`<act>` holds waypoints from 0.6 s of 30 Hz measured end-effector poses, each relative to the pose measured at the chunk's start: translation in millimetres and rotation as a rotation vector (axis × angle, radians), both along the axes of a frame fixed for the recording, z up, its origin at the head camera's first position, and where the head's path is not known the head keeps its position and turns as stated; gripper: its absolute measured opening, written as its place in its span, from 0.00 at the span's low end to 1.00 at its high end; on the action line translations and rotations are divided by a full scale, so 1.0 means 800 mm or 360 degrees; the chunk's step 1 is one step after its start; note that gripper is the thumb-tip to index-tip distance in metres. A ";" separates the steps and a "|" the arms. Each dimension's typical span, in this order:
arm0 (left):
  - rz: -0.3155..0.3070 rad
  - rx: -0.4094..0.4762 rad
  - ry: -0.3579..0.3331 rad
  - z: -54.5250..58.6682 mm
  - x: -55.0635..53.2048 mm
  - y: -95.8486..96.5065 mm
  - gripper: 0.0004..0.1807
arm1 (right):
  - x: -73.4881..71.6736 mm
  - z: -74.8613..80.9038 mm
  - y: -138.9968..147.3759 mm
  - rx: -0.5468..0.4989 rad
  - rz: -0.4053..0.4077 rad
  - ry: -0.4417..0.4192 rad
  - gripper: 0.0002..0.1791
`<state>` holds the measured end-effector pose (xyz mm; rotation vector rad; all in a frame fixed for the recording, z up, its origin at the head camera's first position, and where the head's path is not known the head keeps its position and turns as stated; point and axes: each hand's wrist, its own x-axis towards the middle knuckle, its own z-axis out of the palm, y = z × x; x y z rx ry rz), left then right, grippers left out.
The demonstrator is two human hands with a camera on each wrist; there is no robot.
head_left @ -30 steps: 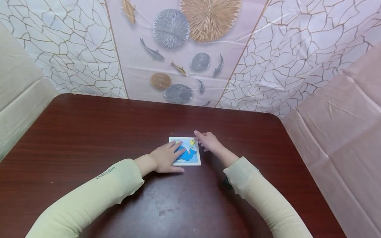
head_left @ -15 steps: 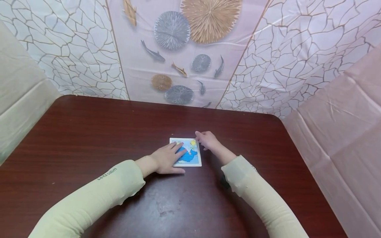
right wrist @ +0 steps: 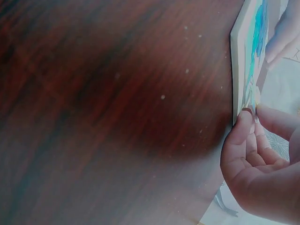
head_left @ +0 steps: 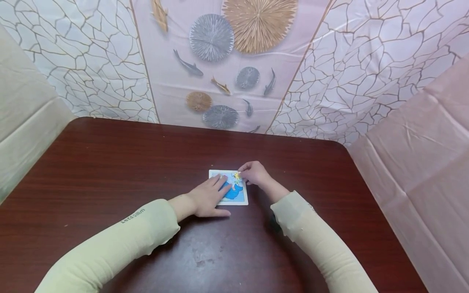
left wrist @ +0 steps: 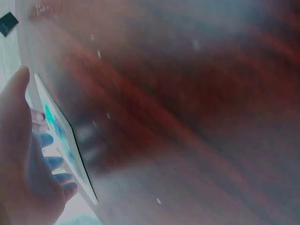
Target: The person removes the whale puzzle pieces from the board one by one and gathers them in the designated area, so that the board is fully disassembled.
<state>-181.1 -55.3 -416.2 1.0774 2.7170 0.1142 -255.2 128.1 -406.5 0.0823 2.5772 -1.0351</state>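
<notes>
on the bench (head_left: 121, 171), a whale puzzle (head_left: 235, 193) is lying flat near the middle.
the left hand (head_left: 207, 197) is spreading straight fingers over the puzzle's left side, its thumb stretching just beside the near edge; the right hand (head_left: 255, 175) is pinching a yellow sun piece (head_left: 237, 176) between thumb and finger at the far right corner. pale sleeves (head_left: 110, 244) are covering both forearms.

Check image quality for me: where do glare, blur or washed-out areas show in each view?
Head view: whale board readable, pale glare on the table's near part; left wrist view: table grain blurred, greyish haze across the lower part; right wrist view: table dim and soft, backdrop at right pale and washed out.
</notes>
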 end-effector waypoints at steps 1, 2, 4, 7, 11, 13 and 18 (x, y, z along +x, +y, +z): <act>-0.0012 -0.0001 0.0009 0.000 0.001 0.002 0.47 | 0.000 0.000 0.000 0.0000 -0.0002 0.0003 0.10; -0.0024 -0.0003 0.0017 0.000 0.003 0.004 0.47 | 0.000 0.000 0.000 -0.0004 -0.0006 0.0004 0.10; -0.0037 -0.0004 0.0019 0.000 0.005 0.009 0.47 | 0.000 0.001 0.001 -0.0010 -0.0003 0.0013 0.10; -0.0033 -0.0026 0.0013 0.000 0.007 0.014 0.47 | 0.000 0.002 0.001 -0.0041 -0.0004 0.0011 0.10; -0.0016 -0.0104 0.0017 -0.001 0.008 0.015 0.48 | -0.001 0.002 0.002 -0.0095 -0.0016 -0.0001 0.09; -0.0020 -0.0125 0.0035 -0.001 0.008 0.015 0.48 | -0.001 0.002 0.002 -0.0125 -0.0021 -0.0002 0.09; -0.0058 -0.0151 0.0075 -0.003 0.006 0.016 0.50 | -0.002 0.001 0.004 -0.0214 -0.0063 -0.0012 0.10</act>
